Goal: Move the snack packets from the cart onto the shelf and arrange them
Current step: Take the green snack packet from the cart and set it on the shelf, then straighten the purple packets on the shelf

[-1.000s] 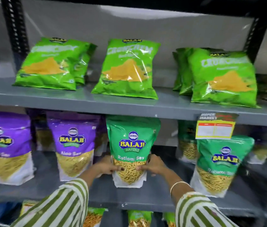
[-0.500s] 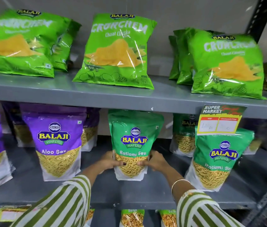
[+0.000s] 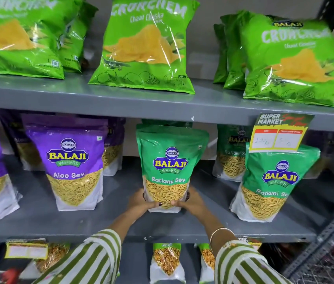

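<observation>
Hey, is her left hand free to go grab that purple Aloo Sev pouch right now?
Probably not yet. The left hand and the right hand both grip the base of the Ratlami Sev pouch. The Aloo Sev pouch stands just left of it, bare shelf between, so after letting go, likely yes.

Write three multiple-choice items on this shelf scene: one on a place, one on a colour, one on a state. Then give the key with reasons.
1. Where does the price tag hang?
A. on the upper shelf's front edge, at right
B. on the lowest shelf
C. on a purple pouch

2. What colour is the Aloo Sev pouch?
A. green
B. purple
C. red

3. How is the middle Ratlami Sev pouch held?
A. by one hand at its top
B. by no hand
C. by both hands at its base

Key: 1 A, it hangs from that edge. 2 B, its front is purple. 3 C, left hand and right hand clasp its lower corners.
</observation>
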`<state>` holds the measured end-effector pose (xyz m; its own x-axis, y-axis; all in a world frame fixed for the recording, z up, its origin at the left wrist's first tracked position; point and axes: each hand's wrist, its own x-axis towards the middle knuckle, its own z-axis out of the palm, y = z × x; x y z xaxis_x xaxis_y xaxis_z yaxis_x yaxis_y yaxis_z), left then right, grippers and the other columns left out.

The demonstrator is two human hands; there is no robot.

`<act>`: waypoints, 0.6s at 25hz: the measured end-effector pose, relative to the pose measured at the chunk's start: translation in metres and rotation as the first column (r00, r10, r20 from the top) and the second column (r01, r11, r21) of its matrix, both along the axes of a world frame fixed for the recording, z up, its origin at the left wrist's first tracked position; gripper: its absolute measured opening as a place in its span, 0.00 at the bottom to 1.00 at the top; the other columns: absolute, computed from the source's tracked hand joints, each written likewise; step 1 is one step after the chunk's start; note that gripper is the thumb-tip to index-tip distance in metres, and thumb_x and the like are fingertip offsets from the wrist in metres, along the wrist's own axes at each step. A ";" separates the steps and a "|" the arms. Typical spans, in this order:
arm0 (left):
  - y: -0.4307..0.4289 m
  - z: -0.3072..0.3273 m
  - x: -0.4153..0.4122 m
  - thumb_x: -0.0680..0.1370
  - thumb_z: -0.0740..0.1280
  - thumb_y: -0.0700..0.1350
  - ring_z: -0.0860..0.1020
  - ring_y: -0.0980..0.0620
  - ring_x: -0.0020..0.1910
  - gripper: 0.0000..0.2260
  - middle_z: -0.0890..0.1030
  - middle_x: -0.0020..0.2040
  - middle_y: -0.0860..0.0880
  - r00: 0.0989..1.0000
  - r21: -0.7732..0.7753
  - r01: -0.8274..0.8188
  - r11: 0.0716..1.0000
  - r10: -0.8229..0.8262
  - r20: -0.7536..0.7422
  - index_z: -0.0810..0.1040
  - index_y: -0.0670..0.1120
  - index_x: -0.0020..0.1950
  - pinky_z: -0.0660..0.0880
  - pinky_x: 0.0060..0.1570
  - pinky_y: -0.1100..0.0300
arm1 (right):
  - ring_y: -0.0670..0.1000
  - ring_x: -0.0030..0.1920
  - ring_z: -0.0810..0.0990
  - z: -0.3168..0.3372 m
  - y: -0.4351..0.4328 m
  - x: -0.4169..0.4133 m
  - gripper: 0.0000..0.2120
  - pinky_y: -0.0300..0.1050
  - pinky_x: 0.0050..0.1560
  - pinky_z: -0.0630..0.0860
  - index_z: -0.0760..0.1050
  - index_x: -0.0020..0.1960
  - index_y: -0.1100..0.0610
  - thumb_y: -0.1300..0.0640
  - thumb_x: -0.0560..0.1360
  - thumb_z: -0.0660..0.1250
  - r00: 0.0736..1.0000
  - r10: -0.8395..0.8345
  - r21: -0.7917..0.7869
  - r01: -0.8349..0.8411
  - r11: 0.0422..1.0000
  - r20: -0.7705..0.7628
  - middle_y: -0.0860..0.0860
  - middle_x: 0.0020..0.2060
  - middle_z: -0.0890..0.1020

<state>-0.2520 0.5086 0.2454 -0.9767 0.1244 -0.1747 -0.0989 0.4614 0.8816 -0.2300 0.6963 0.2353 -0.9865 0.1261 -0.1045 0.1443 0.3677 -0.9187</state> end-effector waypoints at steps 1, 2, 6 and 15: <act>0.001 0.001 0.003 0.67 0.74 0.43 0.75 0.48 0.51 0.21 0.78 0.58 0.41 1.000 -0.020 -0.003 1.000 0.002 -0.013 0.72 0.39 0.57 0.69 0.46 0.58 | 0.53 0.57 0.79 0.001 -0.001 0.005 0.40 0.52 0.62 0.75 0.71 0.60 0.58 0.49 0.52 0.79 1.000 -0.010 0.004 0.010 1.000 -0.007 0.54 0.56 0.81; 0.001 0.001 0.005 0.67 0.74 0.44 0.76 0.45 0.53 0.22 0.78 0.59 0.41 1.000 -0.050 -0.003 0.999 0.002 -0.018 0.72 0.39 0.57 0.70 0.47 0.57 | 0.54 0.57 0.79 0.001 0.001 0.010 0.36 0.51 0.61 0.75 0.72 0.59 0.58 0.53 0.55 0.80 1.000 -0.018 0.004 0.018 1.000 -0.003 0.54 0.55 0.81; 0.004 -0.002 0.015 0.67 0.74 0.43 0.76 0.44 0.59 0.23 0.78 0.61 0.41 0.999 -0.076 0.034 0.996 -0.035 -0.017 0.72 0.39 0.58 0.72 0.52 0.57 | 0.55 0.57 0.79 0.004 0.005 0.028 0.37 0.54 0.62 0.75 0.73 0.59 0.58 0.51 0.53 0.80 1.000 -0.023 0.002 0.023 1.000 0.008 0.56 0.57 0.81; -0.046 0.006 0.031 0.71 0.69 0.51 0.72 0.41 0.63 0.25 0.75 0.62 0.40 0.958 -0.174 -0.148 0.973 0.098 -0.269 0.70 0.40 0.63 0.70 0.61 0.49 | 0.48 0.26 0.80 0.054 -0.018 0.020 0.16 0.35 0.26 0.76 0.72 0.41 0.56 0.44 0.67 0.71 0.672 0.103 0.270 -0.426 0.863 0.734 0.51 0.25 0.82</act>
